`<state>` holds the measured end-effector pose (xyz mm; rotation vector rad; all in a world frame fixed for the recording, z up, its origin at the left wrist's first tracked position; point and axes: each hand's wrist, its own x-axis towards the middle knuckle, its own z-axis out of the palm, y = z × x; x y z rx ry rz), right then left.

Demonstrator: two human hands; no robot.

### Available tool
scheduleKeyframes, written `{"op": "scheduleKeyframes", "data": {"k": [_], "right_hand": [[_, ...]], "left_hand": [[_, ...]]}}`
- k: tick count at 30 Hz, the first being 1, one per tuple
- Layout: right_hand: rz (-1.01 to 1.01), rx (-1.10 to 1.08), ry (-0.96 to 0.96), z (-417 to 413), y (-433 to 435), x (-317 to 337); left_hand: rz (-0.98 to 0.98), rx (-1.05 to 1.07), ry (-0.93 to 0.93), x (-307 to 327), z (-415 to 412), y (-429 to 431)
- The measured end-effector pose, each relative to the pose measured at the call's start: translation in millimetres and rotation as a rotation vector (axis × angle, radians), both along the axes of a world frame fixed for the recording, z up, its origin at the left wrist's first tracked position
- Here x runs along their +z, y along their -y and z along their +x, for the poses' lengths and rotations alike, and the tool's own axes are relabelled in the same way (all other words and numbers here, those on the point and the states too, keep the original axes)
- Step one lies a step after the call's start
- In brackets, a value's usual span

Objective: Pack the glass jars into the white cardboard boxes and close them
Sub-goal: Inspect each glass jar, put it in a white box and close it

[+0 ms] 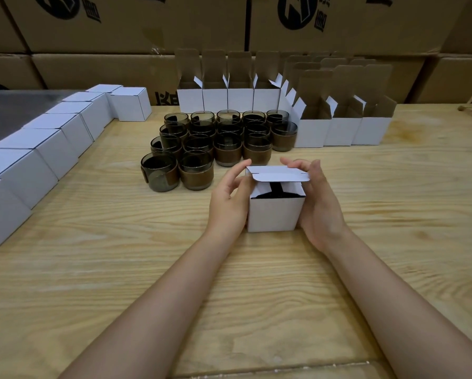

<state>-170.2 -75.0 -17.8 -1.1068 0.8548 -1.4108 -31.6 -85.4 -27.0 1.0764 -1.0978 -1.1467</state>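
While its lid sits half-folded, one white box — middle of the bench, dark jar inside — is gripped at its sides by left hand and right hand, fingers curled over the lid, likely to tuck it shut.

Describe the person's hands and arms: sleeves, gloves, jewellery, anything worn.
Nothing is worn on them. The left hand and right hand have no gloves, and no ring shows on any visible finger. The left forearm and right forearm are uncovered down to the frame's bottom edge, with no sleeve, watch, bracelet or marking in view.
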Motion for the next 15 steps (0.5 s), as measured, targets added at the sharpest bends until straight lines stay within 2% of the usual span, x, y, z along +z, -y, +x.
{"op": "scheduleKeyframes", "data": {"k": [4, 8, 15], "right_hand": [[-0.086, 0.06, -0.13, -12.2, -0.8, -2.2], [-0.206, -0.027, -0.334, -14.5, -0.7, -2.6], [-0.23, -0.041, -0.329, -15.5, 0.4, -3.5]], "left_hand": [[-0.026, 0.008, 0.061, -1.7, 0.7, 0.4], [-0.024, -0.005, 0.089, 2.3, 1.1, -2.1], [-0.039, -0.096, 0.053, 3.0, 2.4, -6.2]]}}
